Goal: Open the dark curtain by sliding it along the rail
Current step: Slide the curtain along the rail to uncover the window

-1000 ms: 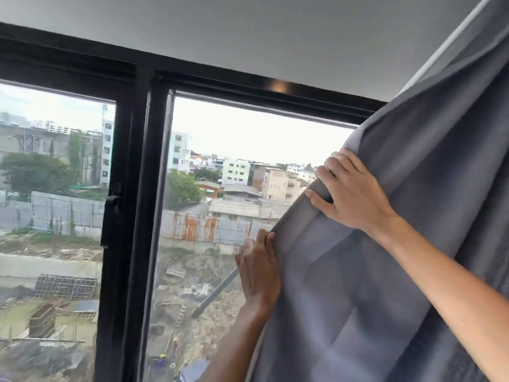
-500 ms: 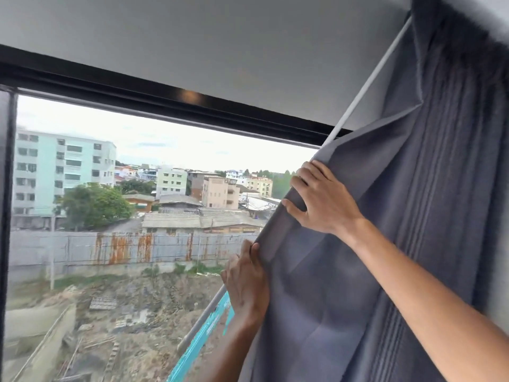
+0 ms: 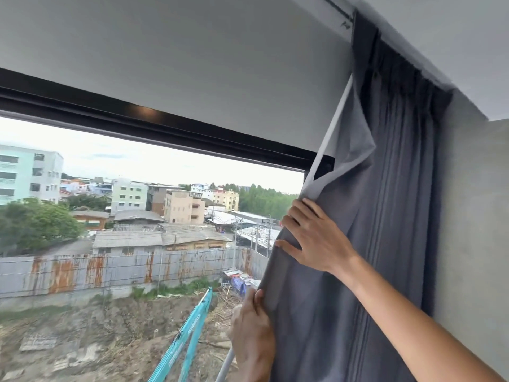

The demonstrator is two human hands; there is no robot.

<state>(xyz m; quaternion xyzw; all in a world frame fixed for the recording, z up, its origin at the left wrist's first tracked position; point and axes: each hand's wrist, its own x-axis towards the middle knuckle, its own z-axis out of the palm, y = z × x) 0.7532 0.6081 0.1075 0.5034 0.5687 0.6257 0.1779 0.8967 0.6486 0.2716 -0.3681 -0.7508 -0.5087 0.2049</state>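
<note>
The dark grey curtain (image 3: 391, 216) hangs bunched in pleats at the right end of the window, against the grey wall. Its top runs into the ceiling rail (image 3: 334, 9) at the upper right. A white wand (image 3: 329, 133) slants down along the curtain's leading edge. My right hand (image 3: 311, 238) grips that leading edge at mid height, fingers curled over the fabric. My left hand (image 3: 253, 329) pinches the same edge lower down, near the bottom of the view.
A black window frame (image 3: 165, 122) crosses under the white ceiling. The glass shows buildings, a rusty metal fence and a teal excavator arm (image 3: 187, 334) outside. A grey wall (image 3: 473, 230) stands right of the curtain.
Both hands have moved right with the curtain's edge. The fabric has gathered into tight pleats against the right wall, and more of the window is uncovered.
</note>
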